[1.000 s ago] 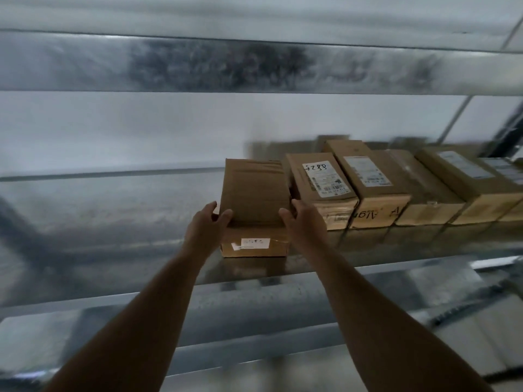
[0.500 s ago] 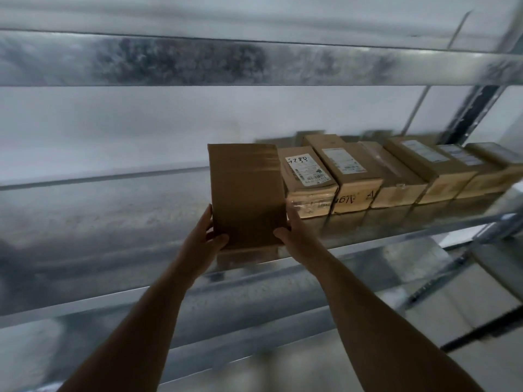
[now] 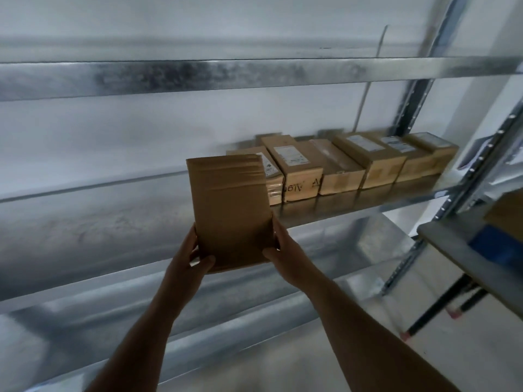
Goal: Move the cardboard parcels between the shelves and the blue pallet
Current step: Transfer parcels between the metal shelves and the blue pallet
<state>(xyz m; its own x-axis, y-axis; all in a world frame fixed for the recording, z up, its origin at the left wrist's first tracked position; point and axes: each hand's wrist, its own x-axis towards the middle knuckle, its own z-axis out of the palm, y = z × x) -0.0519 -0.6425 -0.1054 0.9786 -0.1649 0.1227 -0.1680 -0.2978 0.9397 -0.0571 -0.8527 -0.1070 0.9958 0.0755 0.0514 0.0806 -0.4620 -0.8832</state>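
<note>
While both hands grip its lower corners, the parcel [image 3: 230, 210] stands upright.

Storeroom or warehouse, galvanised metal shelving [image 3: 254, 76], row of labelled cardboard parcels [image 3: 342, 162] on a shelf

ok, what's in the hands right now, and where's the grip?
A plain cardboard parcel, lifted clear of the shelf. Left hand grips its lower left edge, right hand its lower right edge.

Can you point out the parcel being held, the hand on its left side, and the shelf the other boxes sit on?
parcel [image 3: 230, 205]: head view, middle of its brown face.
left hand [image 3: 188, 258]: head view, back of hand.
shelf [image 3: 353, 206]: head view, bare front strip.
</note>
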